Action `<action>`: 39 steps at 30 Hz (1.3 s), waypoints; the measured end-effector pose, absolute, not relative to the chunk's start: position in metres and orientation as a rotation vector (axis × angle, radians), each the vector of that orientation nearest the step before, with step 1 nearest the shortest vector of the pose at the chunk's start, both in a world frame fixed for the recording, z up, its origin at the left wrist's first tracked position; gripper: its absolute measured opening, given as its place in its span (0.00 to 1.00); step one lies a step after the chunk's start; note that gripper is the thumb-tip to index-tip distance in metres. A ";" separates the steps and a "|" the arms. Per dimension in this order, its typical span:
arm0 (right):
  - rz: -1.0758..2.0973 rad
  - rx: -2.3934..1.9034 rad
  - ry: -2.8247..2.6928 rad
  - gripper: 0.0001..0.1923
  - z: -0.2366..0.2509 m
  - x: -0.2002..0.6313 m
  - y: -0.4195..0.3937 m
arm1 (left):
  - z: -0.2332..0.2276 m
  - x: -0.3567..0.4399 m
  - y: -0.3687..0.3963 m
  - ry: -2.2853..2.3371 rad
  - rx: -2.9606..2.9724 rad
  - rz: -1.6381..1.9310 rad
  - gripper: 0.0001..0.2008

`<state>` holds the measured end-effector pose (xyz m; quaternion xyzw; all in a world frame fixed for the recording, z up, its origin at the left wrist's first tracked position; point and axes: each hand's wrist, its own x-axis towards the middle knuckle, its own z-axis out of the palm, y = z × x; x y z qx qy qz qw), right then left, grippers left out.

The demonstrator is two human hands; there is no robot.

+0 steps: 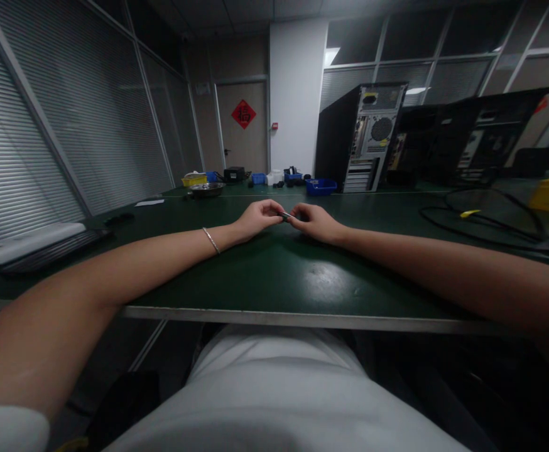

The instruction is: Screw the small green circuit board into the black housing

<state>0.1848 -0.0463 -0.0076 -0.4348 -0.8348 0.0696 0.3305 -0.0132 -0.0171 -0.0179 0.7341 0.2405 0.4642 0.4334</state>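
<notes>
Both my arms stretch out over a dark green table [303, 276]. My left hand [258, 218], with a thin bracelet on its wrist, and my right hand [315, 221] meet at the table's middle. Their fingertips pinch a small metallic part [286, 216] between them; it is too small to identify. Both hands rest on the tabletop.
A black computer tower [362, 138] stands at the back with its rear panel showing. Beside it sit a blue bin [320, 186], a metal bowl [207, 189] and yellow bins [194, 180]. Black cables [486, 226] loop at the right; a keyboard [34, 246] lies at the left.
</notes>
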 end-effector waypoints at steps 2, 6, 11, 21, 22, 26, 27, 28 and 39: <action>0.178 -1.134 -2.184 0.13 -0.008 0.185 -0.047 | -0.017 -0.013 -0.018 0.606 1.830 1.149 0.14; 0.168 -1.128 -2.184 0.13 -0.009 0.185 -0.046 | -0.016 -0.014 -0.020 0.630 1.834 1.137 0.15; 0.157 -1.120 -2.187 0.13 -0.010 0.185 -0.044 | -0.016 -0.014 -0.020 0.651 1.836 1.128 0.16; 0.133 -1.110 -2.179 0.12 -0.010 0.185 -0.044 | -0.016 -0.013 -0.020 0.682 1.869 1.150 0.15; 0.131 -1.111 -2.178 0.12 -0.010 0.185 -0.045 | -0.017 -0.013 -0.019 0.681 1.872 1.154 0.15; 0.123 -1.111 -2.177 0.13 -0.010 0.184 -0.045 | -0.017 -0.012 -0.019 0.679 1.884 1.177 0.15; 0.122 -1.111 -2.177 0.13 -0.010 0.184 -0.045 | -0.017 -0.012 -0.019 0.680 1.885 1.184 0.14; 0.121 -1.111 -2.177 0.13 -0.010 0.184 -0.045 | -0.017 -0.011 -0.019 0.680 1.887 1.190 0.14; 0.116 -1.143 -2.165 0.12 -0.011 0.184 -0.046 | -0.016 -0.010 -0.022 0.674 1.889 1.190 0.14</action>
